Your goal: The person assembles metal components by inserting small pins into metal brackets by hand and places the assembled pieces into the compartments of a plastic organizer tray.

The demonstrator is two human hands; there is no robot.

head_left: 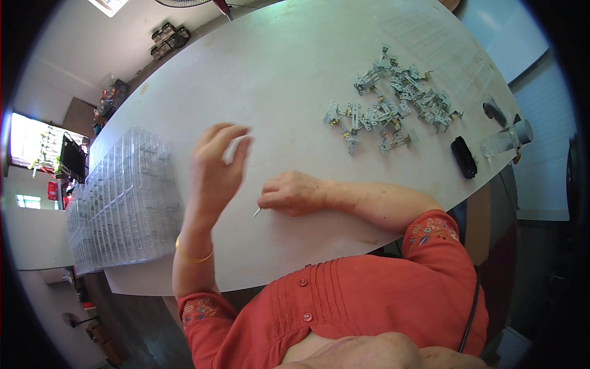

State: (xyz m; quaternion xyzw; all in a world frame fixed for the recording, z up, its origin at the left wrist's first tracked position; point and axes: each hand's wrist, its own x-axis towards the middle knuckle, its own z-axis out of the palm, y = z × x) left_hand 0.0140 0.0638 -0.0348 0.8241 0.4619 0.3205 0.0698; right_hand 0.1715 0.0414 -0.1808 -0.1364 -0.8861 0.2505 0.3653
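My left hand (216, 161) is raised over the left part of the white table (270, 74), its fingers curved and a gap showing between thumb and forefinger. Nothing can be seen in it. Close to its right, my right hand (294, 193) is closed just above the tabletop. A short, thin, pale metal piece (257, 212) sticks out from under its fingertips; the rest is covered by the hand. Farther off on the right lies a loose heap of metal brackets (399, 101) with brass-coloured bits.
Clear plastic compartment trays (132, 197) are stacked at the left edge, beside my left forearm. On the right are a black case (463, 157), a clear bottle (501, 142) with a grey lid and a dark tool (495, 113). A fan (184, 2) stands beyond the table.
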